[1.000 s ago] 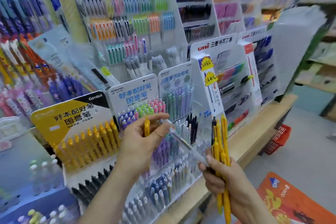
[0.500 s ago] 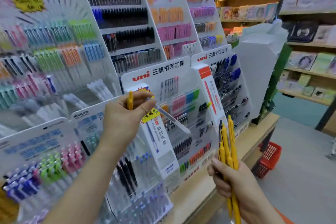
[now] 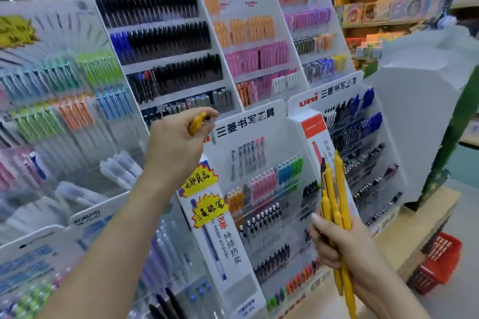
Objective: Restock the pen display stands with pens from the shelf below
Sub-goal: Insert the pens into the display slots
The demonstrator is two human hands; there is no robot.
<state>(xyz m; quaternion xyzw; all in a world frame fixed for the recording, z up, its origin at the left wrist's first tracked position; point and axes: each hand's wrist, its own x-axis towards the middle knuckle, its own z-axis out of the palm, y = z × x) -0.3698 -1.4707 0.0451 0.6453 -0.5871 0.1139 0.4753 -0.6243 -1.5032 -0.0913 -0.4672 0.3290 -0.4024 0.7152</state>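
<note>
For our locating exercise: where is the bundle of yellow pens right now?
Head view, lower right: the right hand grips the bundle of yellow pens upright, in front of the uni display stand, left of the red basket.

packed pen display stands (image 3: 261,189) wall the front – open air, seemingly, before them.

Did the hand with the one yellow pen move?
Yes. The left hand with its yellow pen went up and right, from the Kokuyo stand to the top sign of the uni stand.

Head camera (wide-angle) faces forward, close to the display stands (image 3: 272,132).
</note>
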